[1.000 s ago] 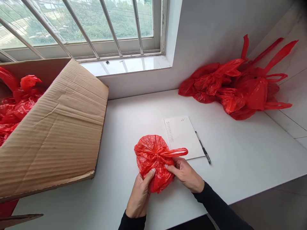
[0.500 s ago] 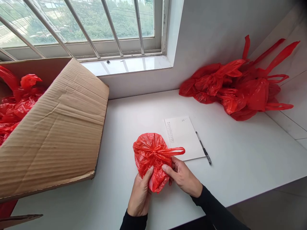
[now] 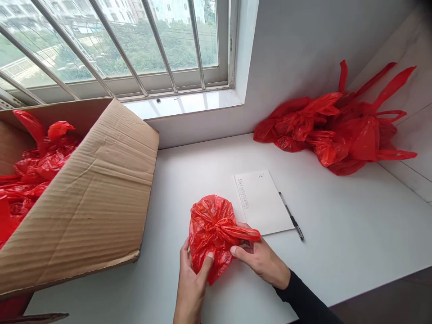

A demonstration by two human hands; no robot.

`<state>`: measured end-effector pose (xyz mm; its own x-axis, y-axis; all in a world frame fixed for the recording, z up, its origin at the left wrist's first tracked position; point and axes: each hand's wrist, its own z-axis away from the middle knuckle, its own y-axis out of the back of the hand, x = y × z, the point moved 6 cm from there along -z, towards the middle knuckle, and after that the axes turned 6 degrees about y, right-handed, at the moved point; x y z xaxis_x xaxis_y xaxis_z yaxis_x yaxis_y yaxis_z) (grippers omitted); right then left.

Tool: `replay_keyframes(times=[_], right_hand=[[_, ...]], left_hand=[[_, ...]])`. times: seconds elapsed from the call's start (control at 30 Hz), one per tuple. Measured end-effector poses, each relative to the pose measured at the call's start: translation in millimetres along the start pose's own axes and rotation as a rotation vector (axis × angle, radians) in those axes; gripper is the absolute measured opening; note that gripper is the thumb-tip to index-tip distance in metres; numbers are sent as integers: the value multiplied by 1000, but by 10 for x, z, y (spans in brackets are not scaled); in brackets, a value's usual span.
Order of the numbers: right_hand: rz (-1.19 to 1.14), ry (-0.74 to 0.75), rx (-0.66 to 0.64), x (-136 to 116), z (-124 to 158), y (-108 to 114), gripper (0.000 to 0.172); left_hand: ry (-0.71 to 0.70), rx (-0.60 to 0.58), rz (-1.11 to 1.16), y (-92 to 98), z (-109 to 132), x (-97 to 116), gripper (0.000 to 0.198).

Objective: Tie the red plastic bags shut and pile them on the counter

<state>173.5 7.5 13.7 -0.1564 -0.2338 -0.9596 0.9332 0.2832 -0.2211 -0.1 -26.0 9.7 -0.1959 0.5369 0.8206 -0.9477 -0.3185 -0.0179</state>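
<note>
A knotted red plastic bag (image 3: 212, 229), small and bulging, rests on the white table (image 3: 337, 234) in front of me. My left hand (image 3: 191, 281) grips its lower left side, thumb pressed into the plastic. My right hand (image 3: 259, 261) holds the bag's right side, fingers curled at the loose red handle loop that sticks out toward the right. Both hands are closed on the bag.
A sheet of paper (image 3: 261, 202) with small print lies just behind the bag, a pen (image 3: 292, 221) beside it. An open cardboard box (image 3: 84, 193) with red bags inside stands at the left. A heap of red bags (image 3: 334, 130) lies at the back right. Barred window behind.
The view tipped slightly, shifting everything lower in frame. My hands have turned the bag a little; the handle loop now points lower and my left thumb sits further up the plastic.
</note>
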Motion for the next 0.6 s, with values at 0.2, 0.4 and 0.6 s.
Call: replay_keyframes(times=[0.2,0.4,0.6], right_hand=[[194,12,-52,70,85,-18,63],[326,72,116,90,173,189,41],[363,145,342,304,236,448,30]], left_hand=[[-610,419,-666,54,131,300,50],[-700,355,-1102,-244,-251,234,51],[-718,549,-1076,-119,-975,763,32]])
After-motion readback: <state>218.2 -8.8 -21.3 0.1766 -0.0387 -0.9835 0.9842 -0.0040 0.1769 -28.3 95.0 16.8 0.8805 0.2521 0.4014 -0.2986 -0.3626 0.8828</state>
